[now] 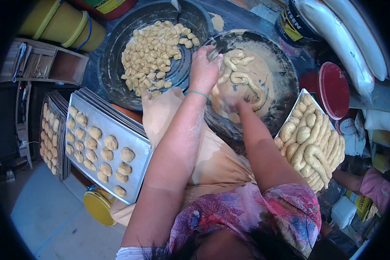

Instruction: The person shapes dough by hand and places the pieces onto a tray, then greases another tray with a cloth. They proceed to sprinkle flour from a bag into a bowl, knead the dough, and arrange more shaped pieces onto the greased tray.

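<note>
My left hand [205, 67], dusted with flour, is closed at the near left rim of a black basin [286, 71]. A small greyish edge shows between its thumb and fingers; I cannot tell what it is. Inside that basin, a twisted dough rope [242, 78] lies on a layer of tan flour [264, 56]. My right hand [233, 105] is low in the same basin, beside the lower end of the rope, its fingers smeared by motion. To the left, a second black basin [110, 56] holds many small cut dough pieces [149, 54].
A stack of metal trays [136, 167], the top one bearing dough balls [107, 154], stands at left. Thick dough ropes [312, 138] fill a tray at right. Around are a red tub [333, 91], yellow buckets [63, 26], long white sacks [338, 43] and another person's sleeve [377, 188].
</note>
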Demonstrator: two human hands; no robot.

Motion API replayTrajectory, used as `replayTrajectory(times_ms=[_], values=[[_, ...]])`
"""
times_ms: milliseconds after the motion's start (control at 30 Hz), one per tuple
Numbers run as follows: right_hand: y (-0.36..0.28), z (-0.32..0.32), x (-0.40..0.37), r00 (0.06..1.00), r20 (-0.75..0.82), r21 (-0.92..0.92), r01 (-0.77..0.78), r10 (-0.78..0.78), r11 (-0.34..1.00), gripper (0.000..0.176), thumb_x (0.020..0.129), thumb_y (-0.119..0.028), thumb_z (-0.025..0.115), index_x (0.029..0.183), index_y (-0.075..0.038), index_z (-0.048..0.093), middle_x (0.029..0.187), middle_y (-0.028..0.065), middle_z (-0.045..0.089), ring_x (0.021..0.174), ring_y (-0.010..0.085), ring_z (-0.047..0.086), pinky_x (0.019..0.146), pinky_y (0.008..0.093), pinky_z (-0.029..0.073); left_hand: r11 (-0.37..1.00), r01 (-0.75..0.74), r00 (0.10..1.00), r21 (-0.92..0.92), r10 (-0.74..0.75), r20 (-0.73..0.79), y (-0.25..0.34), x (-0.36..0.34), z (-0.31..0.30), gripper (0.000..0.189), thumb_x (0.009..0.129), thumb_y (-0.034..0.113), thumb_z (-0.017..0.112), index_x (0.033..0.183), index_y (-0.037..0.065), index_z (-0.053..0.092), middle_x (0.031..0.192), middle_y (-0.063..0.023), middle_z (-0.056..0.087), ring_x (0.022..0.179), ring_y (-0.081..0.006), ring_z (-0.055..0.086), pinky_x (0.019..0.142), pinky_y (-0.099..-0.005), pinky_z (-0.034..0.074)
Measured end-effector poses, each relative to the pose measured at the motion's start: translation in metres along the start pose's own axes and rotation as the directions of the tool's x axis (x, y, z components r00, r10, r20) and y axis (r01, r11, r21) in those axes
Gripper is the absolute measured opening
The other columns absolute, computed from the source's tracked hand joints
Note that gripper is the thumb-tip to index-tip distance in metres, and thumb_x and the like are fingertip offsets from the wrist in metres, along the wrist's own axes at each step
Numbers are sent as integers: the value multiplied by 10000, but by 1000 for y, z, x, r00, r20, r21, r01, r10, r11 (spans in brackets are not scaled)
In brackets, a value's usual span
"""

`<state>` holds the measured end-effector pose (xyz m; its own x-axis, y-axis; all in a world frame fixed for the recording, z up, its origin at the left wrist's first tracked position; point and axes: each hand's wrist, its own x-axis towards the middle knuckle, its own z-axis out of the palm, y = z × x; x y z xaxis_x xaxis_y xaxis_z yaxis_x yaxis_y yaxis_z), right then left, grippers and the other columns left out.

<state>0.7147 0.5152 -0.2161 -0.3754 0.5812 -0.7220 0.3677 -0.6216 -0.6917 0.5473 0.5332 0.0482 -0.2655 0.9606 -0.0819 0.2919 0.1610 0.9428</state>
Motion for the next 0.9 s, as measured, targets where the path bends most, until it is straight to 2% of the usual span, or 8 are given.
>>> replayTrajectory(times_ms=[67, 200, 333, 400, 600, 733, 800, 900], values=[[69, 7, 4, 969, -246, -433, -107, -3, 895, 415, 832, -378, 544, 1086, -51, 578, 910, 147, 604, 816, 273, 581, 747, 375, 470, 999, -29, 1000, 14, 29, 6, -8, 2, 3, 457, 822, 162, 662, 1215, -28, 526, 1219, -189, 554, 1005, -216, 578, 884, -324, 456], [104, 3, 7, 875, -480, -530, -231, -64, 816, 476, 806, -384, 558, 1134, -41, 591, 1024, 204, 634, 945, 345, 609, 834, 417, 468, 987, -126, 992, 100, 126, 13, -9, 4, 5, 452, 818, 168, 669, 1207, -18, 532, 1197, -176, 565, 995, -217, 575, 880, -322, 457], [33, 32, -7, 833, -544, -491, -225, -95, 842, 422, 786, -355, 590, 1053, -30, 630, 997, 214, 654, 963, 366, 620, 842, 434, 480, 999, -20, 999, -39, 21, 27, 2, 6, 14, 440, 816, 175, 676, 1187, -21, 544, 1162, -161, 575, 1007, -222, 566, 877, -333, 458], [14, 49, 5, 967, -256, -385, -99, -3, 918, 355, 779, -291, 608, 1024, -34, 623, 1039, 210, 639, 1010, 353, 600, 862, 425, 467, 998, -65, 997, 9, 65, 41, 1, 7, 18, 438, 817, 176, 676, 1186, -22, 546, 1169, -168, 571, 1010, -220, 563, 876, -332, 458], [74, 73, 59, 889, -360, -566, 34, -284, 823, 510, 773, -409, 623, 1067, 7, 601, 964, 213, 660, 914, 355, 637, 787, 423, 489, 999, -41, 995, 25, 39, 89, 0, 7, 20, 441, 822, 189, 672, 1188, -21, 547, 1168, -155, 583, 1002, -218, 560, 874, -330, 457], [50, 19, 13, 935, -11, -419, -326, 355, 847, 522, 784, -428, 615, 1083, -1, 599, 981, 209, 657, 934, 369, 627, 798, 431, 485, 999, -33, 994, 30, 29, 109, -2, 6, 18, 436, 828, 204, 667, 1184, -18, 551, 1166, -141, 591, 1012, -219, 557, 879, -332, 454], [79, -7, 16, 919, -65, -549, -359, 390, 755, 501, 794, -414, 608, 1087, -8, 601, 994, 207, 654, 957, 368, 619, 809, 437, 481, 1000, -22, 992, -11, 23, 126, 0, 3, 18, 408, 813, 206, 670, 1137, -18, 564, 1148, -193, 553, 1054, -305, 541, 921, -366, 429], [123, -14, 47, 936, -347, -743, -240, -52, 625, 436, 812, -362, 589, 1083, -22, 608, 1014, 204, 649, 991, 355, 610, 825, 442, 474, 999, -43, 988, 4, 42, 147, 2, 1, 21, 394, 806, 209, 671, 1111, -19, 570, 1138, -221, 536, 1072, -352, 532, 944, -381, 414]])
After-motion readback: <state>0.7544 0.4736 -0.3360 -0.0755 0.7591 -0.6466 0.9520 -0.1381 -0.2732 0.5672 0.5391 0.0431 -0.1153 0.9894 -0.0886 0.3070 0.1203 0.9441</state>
